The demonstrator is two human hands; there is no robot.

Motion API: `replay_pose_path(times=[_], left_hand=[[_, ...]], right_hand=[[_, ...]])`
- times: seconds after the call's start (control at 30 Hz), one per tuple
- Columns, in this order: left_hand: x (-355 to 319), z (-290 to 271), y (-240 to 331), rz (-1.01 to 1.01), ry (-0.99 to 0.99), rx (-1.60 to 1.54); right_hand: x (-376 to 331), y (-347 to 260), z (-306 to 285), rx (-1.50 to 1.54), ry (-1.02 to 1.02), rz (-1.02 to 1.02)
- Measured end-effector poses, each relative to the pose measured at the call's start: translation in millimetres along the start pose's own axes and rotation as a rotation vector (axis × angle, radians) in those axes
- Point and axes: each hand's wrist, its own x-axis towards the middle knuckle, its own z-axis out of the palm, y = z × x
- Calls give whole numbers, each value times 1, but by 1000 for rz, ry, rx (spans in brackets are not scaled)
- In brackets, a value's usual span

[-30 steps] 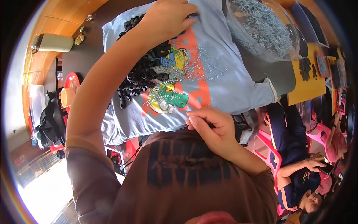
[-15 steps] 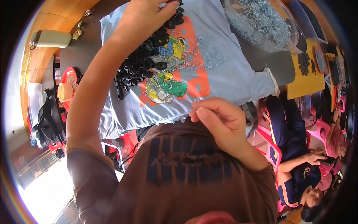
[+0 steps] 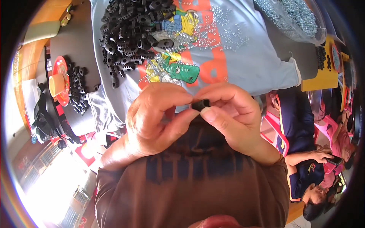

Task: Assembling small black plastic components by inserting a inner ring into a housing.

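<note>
In the head view, the left hand [image 3: 154, 119] and the right hand [image 3: 232, 114] meet close to the chest. Both pinch one small black plastic piece [image 3: 200, 103] between thumbs and fingertips, so both hands are closed tight on it. It looks like the piece is being worked on right now and is not finished.

A big pile of black plastic pieces [image 3: 131, 28] lies on a light blue shirt [image 3: 247, 57] spread over the table. Tiny shiny metal bits [image 3: 224, 32] are scattered on the shirt too. So a lot seems left to do.

A smaller heap of black pieces [image 3: 78, 89] sits at the left, beside an orange cup [image 3: 56, 84] on a red plate [image 3: 62, 68]. A clear bag of metal bits [image 3: 294, 17] rests at the top right. Another person in dark blue [image 3: 300, 152] sits at the right, well apart. Nothing blocks the hands.
</note>
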Motion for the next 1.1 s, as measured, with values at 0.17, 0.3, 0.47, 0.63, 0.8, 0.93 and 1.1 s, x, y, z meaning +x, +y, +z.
replay_pose_path(times=[0.17,0.3,0.47,0.63,0.8,0.93,1.1], left_hand=[[10,-8,-6,15,-38,140],[34,-1,-6,63,-52,357],[57,19,-13,192,-118,522],[66,36,-24,239,-103,682],[68,35,-27,229,-114,752],[66,35,-25,146,-121,735],[69,37,-26,187,-133,738]], right_hand=[[-4,4,-4,-2,85,-156],[-1,4,-11,-226,138,-347],[-2,5,-18,-344,190,-406],[0,9,-22,-319,216,-413],[2,7,-28,-282,162,-419],[3,6,-31,-301,147,-427],[4,10,-28,-296,190,-454]])
